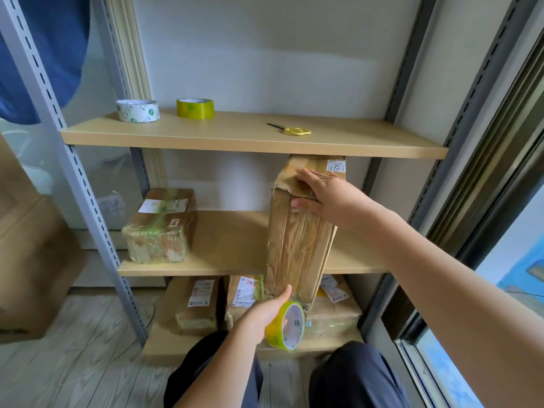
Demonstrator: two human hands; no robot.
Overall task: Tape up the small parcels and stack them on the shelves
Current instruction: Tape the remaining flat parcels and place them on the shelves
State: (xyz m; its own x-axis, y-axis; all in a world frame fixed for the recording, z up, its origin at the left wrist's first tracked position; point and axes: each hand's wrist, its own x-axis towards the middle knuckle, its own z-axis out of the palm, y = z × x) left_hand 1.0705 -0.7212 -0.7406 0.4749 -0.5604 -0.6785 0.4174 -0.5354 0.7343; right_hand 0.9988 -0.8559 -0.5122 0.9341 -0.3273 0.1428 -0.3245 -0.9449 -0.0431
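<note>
A tall brown cardboard parcel [297, 240] stands tilted in front of the middle shelf [232, 245], its top under the upper shelf [235, 136]. My right hand [323, 195] lies on its upper end, fingers over the top flap and thumb on the clear tape. My left hand [266, 312] grips a yellow-green tape roll [290, 325] at the parcel's lower end, thumb pressed on the tape strip. A taped parcel [160, 225] sits at the left of the middle shelf. Several taped parcels [194, 301] lie on the bottom shelf.
The upper shelf carries a white printed tape roll [137, 110], a yellow tape roll [195, 108] and yellow-handled scissors [291, 130]. Grey slotted uprights [67, 160] frame the shelves. A large cardboard box [32, 260] stands at the left, a window frame [485, 201] at the right.
</note>
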